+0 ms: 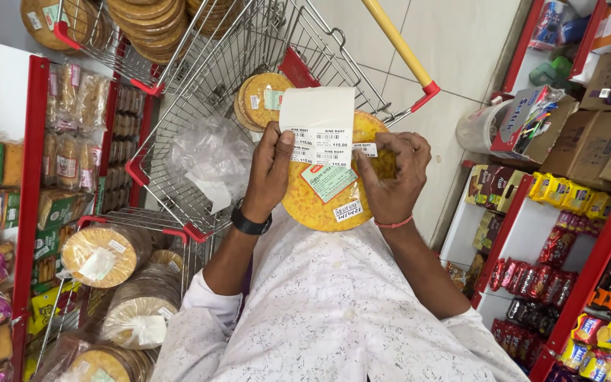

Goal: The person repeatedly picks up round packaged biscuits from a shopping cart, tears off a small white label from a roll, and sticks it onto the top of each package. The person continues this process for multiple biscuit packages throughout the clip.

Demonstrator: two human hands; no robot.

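Note:
I hold a round yellow packet of flat discs (323, 201) in front of my chest, over a wire shopping trolley (199, 106). My left hand (269, 170) grips the packet's left edge and also pinches a white strip of price stickers (318, 126) against its top. My right hand (392, 177) rests on the packet's right side, its fingertips on a small white sticker at the strip's right end. A black watch sits on my left wrist and a red thread on my right.
The trolley holds another round packet (263, 100) and a crumpled clear bag (210, 159). Wire baskets with stacked round packets (107, 255) stand at lower left. Red shelves of bread (72, 127) line the left; snack packets (574, 247) and cartons (595, 145) fill the right shelves.

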